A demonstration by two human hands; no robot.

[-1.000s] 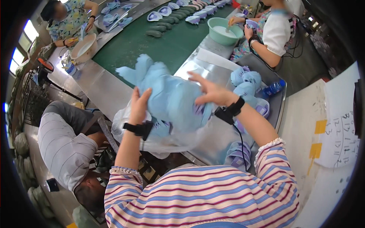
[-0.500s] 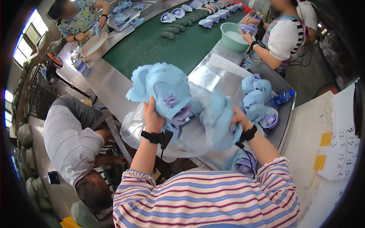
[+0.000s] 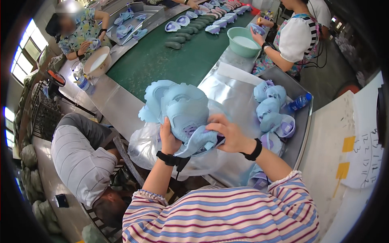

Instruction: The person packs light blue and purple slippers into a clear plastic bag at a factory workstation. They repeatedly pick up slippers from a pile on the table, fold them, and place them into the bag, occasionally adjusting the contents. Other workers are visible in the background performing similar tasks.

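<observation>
Nearest, a striped top (image 3: pixel 219 210) with frilled sleeves, worn by the person, a black strap at each wrist. Left hand (image 3: pixel 170 139): closed part-way round the left side of a bunched stack of pale-blue shoe uppers (image 3: pixel 184 105), thumb upright against its near face, the other fingers mostly hidden. Right hand (image 3: pixel 229 134): fingers curled in a narrow grip on the right end of a near upper (image 3: pixel 192 142), lilac inside, which lies across the front of the stack. The stack is held up at the middle, tilted, above the near edge of a metal worktop (image 3: pixel 229 91). Behind and below the hands, a crumpled clear plastic bag (image 3: pixel 139 143). Left, near: one person in a pale grey shirt (image 3: pixel 79 160), bent low beside the worktop. Right: a metal tray (image 3: pixel 289 81) holding a row of blue uppers (image 3: pixel 268 109), some overlapping, with a blue-capped bottle (image 3: pixel 299 103) just beside them; further right, a pale board (image 3: pixel 326 133) with yellow patches. Farther off: a beige bowl (image 3: pixel 103 69) at left and a green basin (image 3: pixel 244 51) at right, one co-worker by each, both handling uppers. Between these, a green belt (image 3: pixel 158 71) carrying dark-green elongated pieces (image 3: pixel 182 36) and, alongside, lilac-and-blue uppers (image 3: pixel 212 29).
</observation>
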